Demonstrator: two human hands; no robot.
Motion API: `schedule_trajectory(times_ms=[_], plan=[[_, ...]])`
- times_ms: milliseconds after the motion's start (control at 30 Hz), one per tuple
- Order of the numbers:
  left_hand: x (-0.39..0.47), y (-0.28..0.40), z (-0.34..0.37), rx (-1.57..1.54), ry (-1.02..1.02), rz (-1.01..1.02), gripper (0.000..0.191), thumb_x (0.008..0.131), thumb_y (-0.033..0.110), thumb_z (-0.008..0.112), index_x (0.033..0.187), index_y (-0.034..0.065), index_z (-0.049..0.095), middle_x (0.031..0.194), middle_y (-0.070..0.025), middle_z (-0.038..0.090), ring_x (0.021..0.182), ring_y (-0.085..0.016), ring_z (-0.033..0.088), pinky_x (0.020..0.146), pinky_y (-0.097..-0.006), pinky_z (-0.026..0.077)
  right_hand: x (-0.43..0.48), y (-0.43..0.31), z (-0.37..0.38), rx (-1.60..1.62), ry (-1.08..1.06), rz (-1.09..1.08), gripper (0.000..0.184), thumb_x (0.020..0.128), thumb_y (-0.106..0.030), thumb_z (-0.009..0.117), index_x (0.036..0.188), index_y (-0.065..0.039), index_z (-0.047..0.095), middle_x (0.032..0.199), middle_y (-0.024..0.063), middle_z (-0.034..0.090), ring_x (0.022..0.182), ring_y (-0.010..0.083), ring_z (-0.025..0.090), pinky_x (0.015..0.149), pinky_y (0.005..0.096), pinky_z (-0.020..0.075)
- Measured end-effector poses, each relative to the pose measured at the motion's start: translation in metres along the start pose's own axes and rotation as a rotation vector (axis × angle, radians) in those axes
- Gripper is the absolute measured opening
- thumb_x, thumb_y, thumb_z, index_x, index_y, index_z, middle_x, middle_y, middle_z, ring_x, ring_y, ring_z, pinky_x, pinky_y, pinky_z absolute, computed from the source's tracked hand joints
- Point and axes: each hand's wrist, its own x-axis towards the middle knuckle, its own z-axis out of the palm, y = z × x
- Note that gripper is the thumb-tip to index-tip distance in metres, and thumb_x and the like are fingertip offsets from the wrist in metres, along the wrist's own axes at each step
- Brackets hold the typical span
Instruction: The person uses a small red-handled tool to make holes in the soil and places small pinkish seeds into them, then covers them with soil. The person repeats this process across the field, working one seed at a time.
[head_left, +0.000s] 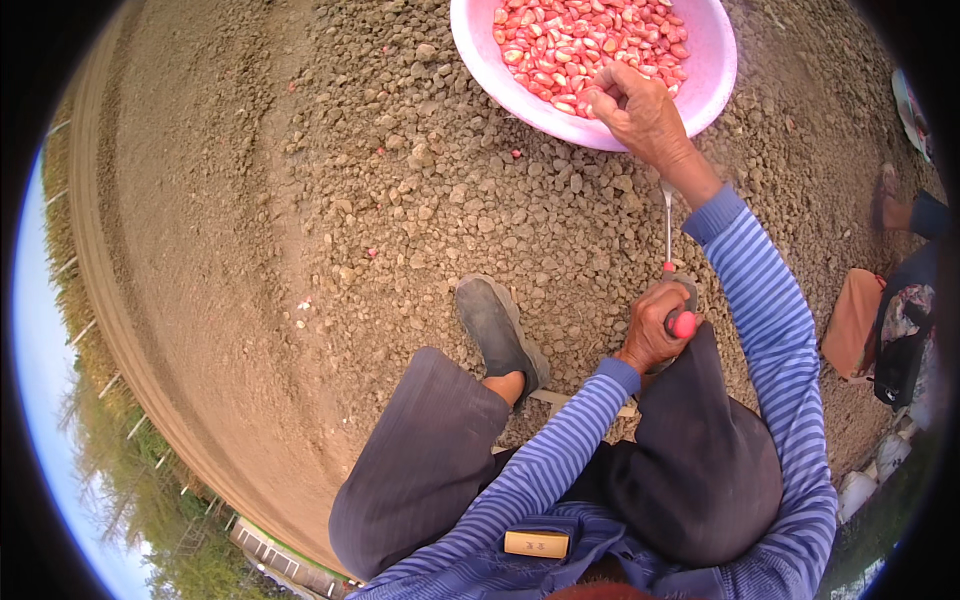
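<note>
A pink plastic basin (716, 97) at the top holds many pinkish-red cloves, which look like garlic (555, 56). Over its near edge, my right hand (645, 109) touches the cloves with thumb and fingers curled together; whether a clove is between them is hidden. Lower down, my left hand (656, 326) grips the dark handle of a hand tool (668, 225) with a red end cap. Its metal shaft points away toward the basin, and its far end is partly hidden behind my right wrist.
Cloddy soil (420, 217) surrounds my feet, with a few stray cloves (516, 153) on it. My grey shoe (495, 322) is planted in front. At the right rim are another person's leg (900, 214) and an orange-brown item (853, 324).
</note>
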Motion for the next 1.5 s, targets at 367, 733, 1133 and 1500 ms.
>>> schedule_trajectory(times_ms=[367,733,1133,1500], plan=[[0.009,0.003,-0.005,-0.072,0.016,-0.122,0.023,0.090,0.012,0.072,0.076,0.0028,0.055,0.084,-0.0077,0.066,0.077,-0.018,0.060,0.076,-0.0354,0.051,-0.175,0.090,-0.035,0.694,0.310,0.832,0.023,0.097,-0.026,0.075,0.102,-0.004,0.070,0.088,0.0028,0.074,0.069,0.0059,0.066,0.054,0.0187,0.0482],[0.034,0.019,-0.013,-0.084,0.040,-0.227,0.018,0.091,0.005,0.068,0.077,-0.0005,0.058,0.077,-0.0044,0.062,0.069,-0.013,0.054,0.098,-0.0403,0.052,-0.183,0.112,-0.031,0.524,0.287,0.815,0.026,0.097,-0.029,0.073,0.099,-0.003,0.069,0.082,0.0071,0.072,0.066,0.0150,0.067,0.059,0.0283,0.0527],[0.078,0.040,-0.027,-0.284,0.137,-0.408,0.015,0.090,0.011,0.074,0.082,0.0024,0.065,0.080,-0.0112,0.071,0.056,-0.011,0.056,0.054,-0.0248,0.045,-0.147,0.107,-0.024,-0.581,-0.032,0.215,0.010,0.089,-0.014,0.064,0.087,-0.005,0.065,0.077,0.0162,0.072,0.074,0.0334,0.073,0.063,0.0452,0.0579],[0.107,0.047,-0.043,-0.356,0.166,-0.485,0.020,0.092,0.017,0.074,0.080,0.0042,0.064,0.076,-0.0092,0.070,0.051,-0.010,0.056,0.046,-0.0237,0.044,-0.142,0.122,-0.007,-0.629,0.022,0.075,0.008,0.079,-0.013,0.068,0.085,-0.008,0.069,0.080,0.0101,0.070,0.080,0.0285,0.072,0.071,0.0420,0.0579]])
